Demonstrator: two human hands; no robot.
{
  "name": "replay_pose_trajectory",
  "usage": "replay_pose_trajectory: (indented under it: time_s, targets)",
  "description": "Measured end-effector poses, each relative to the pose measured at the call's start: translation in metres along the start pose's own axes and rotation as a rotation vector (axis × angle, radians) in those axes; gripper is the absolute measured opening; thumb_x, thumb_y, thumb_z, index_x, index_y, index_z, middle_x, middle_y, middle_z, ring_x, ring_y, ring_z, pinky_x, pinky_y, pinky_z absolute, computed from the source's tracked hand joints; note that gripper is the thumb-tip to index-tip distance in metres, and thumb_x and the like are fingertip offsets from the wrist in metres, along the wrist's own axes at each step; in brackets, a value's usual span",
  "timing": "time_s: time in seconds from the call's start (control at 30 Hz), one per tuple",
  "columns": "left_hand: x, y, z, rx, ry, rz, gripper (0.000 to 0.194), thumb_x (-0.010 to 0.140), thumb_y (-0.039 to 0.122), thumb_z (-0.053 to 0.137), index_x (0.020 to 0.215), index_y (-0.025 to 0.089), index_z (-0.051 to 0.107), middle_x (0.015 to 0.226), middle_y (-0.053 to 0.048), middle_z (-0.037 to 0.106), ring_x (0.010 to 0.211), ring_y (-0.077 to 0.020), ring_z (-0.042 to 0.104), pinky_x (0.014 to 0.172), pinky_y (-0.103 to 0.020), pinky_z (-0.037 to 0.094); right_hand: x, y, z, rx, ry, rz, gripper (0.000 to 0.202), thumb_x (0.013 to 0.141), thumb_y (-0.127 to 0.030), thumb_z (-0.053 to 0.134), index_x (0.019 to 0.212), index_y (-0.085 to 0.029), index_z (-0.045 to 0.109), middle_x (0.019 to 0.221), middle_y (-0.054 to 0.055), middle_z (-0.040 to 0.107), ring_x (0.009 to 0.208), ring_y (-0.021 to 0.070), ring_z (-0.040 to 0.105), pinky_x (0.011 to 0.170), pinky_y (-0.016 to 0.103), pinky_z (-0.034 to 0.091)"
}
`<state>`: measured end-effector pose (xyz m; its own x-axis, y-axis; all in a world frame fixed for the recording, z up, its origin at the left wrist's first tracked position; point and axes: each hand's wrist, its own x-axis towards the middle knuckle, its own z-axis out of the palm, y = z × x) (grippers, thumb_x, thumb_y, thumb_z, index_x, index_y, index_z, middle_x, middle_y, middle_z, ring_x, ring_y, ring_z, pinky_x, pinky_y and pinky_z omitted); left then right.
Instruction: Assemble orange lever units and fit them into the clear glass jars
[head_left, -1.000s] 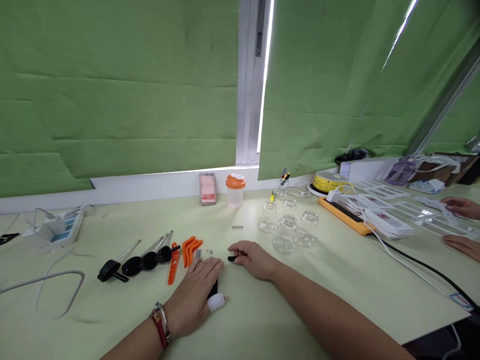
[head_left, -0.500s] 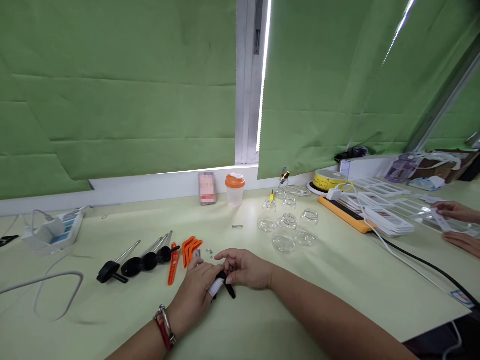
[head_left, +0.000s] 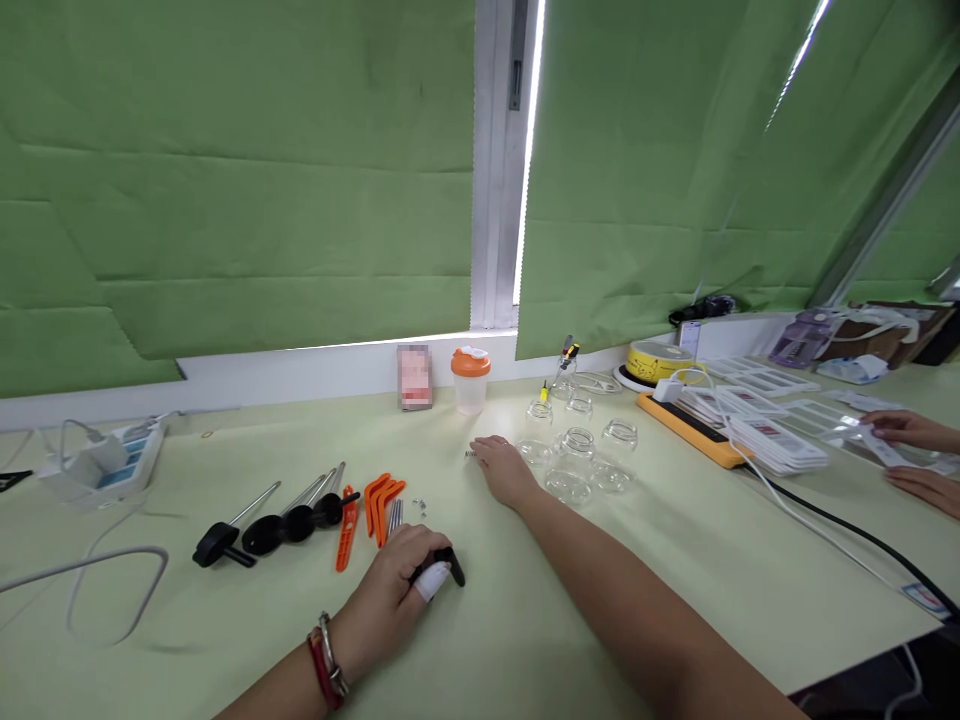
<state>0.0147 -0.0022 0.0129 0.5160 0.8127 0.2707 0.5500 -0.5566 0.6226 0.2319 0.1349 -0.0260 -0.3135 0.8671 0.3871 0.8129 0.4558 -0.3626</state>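
Note:
My left hand [head_left: 409,575] is closed around a small black plastic part [head_left: 451,565] just above the table, with a white wrap on its thumb. Most of that part is hidden by the fingers. Farther forward, my right hand [head_left: 501,468] reaches out with fingers extended over a small metal coil spring [head_left: 469,455]. Only the spring's left end shows; a grip on it is not visible. Beyond the left hand lie thin metal pins [head_left: 395,514], orange angled handles [head_left: 381,500] and tiny metal pieces [head_left: 420,506].
Black round parts with metal rods [head_left: 300,522] and an orange strip [head_left: 346,530] lie left. Glass jars [head_left: 569,470] stand right of my right hand. An orange-lidded cup [head_left: 470,380] is at the back. Another person's hands [head_left: 911,430] work at far right, past a power strip [head_left: 694,430].
My right hand has left the black part and moved forward to the spring, covering its right end. My left hand still holds the black part, nearly in place.

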Motion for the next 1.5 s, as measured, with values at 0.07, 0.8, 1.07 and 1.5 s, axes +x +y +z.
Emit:
replay_pose_trajectory:
  time_s: [0.07,0.8,1.07,1.5]
  targets:
    - [0.0,-0.001,0.001,-0.008,0.001,-0.007,0.019,0.091,0.031,0.042,0.095,0.023,0.058,0.085,-0.004,0.06,0.082,-0.0191,0.055,0.078,-0.033,0.046,0.001,0.0,0.0,-0.029,-0.035,-0.012,0.034,0.088,-0.009,0.042,0.113,-0.019,0.062,0.112,0.007,0.065,0.106,0.0195,0.052,0.093,0.034,0.038]
    - [0.022,0.007,-0.013,-0.029,-0.184,-0.169,0.017,0.086,0.03,0.04,0.075,0.02,0.05,0.074,0.001,0.053,0.074,-0.0167,0.05,0.068,-0.029,0.043,-0.053,-0.035,-0.008,0.025,-0.116,-0.096,0.048,0.081,-0.008,0.041,0.125,-0.023,0.055,0.1,0.006,0.059,0.089,0.0173,0.057,0.079,0.027,0.044]
    - [0.035,0.005,-0.006,0.055,-0.243,-0.176,0.014,0.082,0.028,0.043,0.076,0.021,0.053,0.076,-0.001,0.056,0.077,-0.0192,0.051,0.066,-0.03,0.043,-0.052,-0.033,-0.01,0.199,-0.066,-0.083,0.042,0.08,-0.008,0.042,0.116,-0.021,0.06,0.096,0.005,0.059,0.085,0.0151,0.057,0.079,0.026,0.045]
    - [0.022,0.01,-0.011,-0.095,-0.112,-0.179,0.006,0.077,0.025,0.051,0.073,0.021,0.051,0.091,-0.002,0.063,0.083,-0.0185,0.055,0.075,-0.034,0.045,-0.052,-0.035,-0.011,0.232,-0.101,-0.13,0.045,0.077,-0.006,0.042,0.117,-0.022,0.056,0.094,0.003,0.06,0.081,0.0141,0.057,0.076,0.026,0.045]
